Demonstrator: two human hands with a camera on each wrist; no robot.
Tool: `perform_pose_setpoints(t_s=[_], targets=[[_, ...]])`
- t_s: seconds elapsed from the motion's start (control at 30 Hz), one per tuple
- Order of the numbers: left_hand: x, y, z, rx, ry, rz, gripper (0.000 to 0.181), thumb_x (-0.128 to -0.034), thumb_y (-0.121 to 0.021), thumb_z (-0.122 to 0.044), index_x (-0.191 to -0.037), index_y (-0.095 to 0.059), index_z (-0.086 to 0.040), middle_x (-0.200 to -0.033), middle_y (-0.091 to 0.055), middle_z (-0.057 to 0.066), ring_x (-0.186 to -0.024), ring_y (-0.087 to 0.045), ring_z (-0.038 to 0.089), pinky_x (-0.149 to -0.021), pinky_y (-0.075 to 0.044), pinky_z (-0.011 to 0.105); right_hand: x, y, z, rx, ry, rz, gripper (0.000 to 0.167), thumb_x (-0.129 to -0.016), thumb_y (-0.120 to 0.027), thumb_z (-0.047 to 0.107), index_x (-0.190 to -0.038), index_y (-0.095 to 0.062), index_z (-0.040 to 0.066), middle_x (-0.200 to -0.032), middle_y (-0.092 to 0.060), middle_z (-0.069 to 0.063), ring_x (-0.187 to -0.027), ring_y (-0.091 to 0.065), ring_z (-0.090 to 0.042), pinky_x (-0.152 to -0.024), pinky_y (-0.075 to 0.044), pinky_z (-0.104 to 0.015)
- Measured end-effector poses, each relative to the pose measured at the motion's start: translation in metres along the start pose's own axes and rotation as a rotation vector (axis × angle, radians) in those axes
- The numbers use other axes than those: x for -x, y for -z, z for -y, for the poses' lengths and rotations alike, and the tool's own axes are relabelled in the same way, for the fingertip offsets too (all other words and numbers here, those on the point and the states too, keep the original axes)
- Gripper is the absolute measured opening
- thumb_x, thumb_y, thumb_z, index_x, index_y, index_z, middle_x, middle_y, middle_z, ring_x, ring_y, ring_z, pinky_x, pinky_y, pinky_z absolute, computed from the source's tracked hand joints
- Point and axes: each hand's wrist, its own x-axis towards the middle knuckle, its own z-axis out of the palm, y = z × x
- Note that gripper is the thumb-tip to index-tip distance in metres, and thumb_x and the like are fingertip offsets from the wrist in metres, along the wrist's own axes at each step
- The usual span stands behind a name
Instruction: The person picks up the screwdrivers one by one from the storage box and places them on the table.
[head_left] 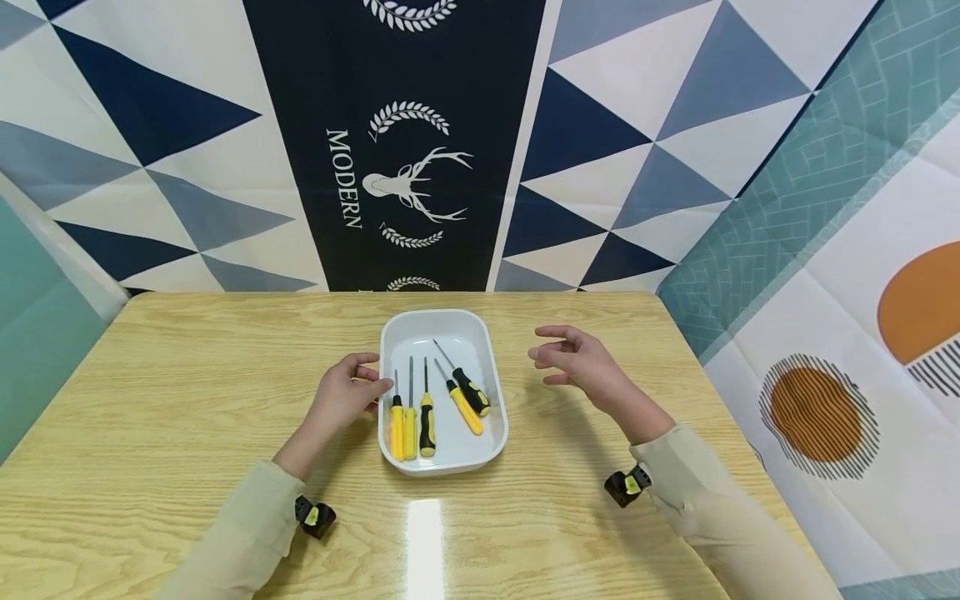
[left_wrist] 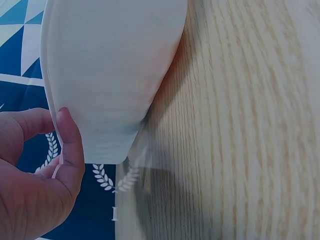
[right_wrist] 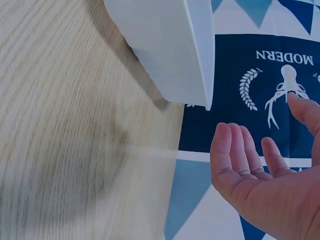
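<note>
A white plastic tray (head_left: 453, 448) stands on the wooden table, with several yellow-and-black screwdrivers lying in it. Three, including a yellow-handled screwdriver (head_left: 409, 433), lie side by side along the left wall. Two more, among them a black-handled screwdriver (head_left: 471, 392), slant together on the right. My left hand (head_left: 347, 393) pinches the tray's left rim between thumb and fingers; the left wrist view shows the tray's outer wall (left_wrist: 115, 75) beside them. To the right of the tray, my right hand (head_left: 583, 362) hovers apart from it, fingers loosely bent and holding nothing.
The wooden table (head_left: 187, 400) runs back to a patterned cloth (head_left: 420, 167) hanging behind it. Another printed cloth (head_left: 817, 417) hangs along the right side. A small black device (head_left: 626, 486) is strapped at each wrist.
</note>
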Motion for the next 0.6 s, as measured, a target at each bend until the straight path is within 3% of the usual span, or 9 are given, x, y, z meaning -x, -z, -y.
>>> perform_pose_setpoints(t_s=[0.6], targets=[[-0.002,-0.001,0.0,0.002,0.041,-0.005,0.053,-0.0871,-0.065,-0.014,-0.135,-0.044,-0.005,-0.109,-0.053,0.015,-0.075,-0.059,0.014,-0.07,-0.058,0.027,0.001,-0.014,0.001,-0.02,-0.015,0.038,0.052,-0.088,-0.064,0.026,-0.132,-0.046,0.008,-0.128,-0.053,-0.017,-0.109,-0.058,-0.029,-0.086,-0.056,-0.038]])
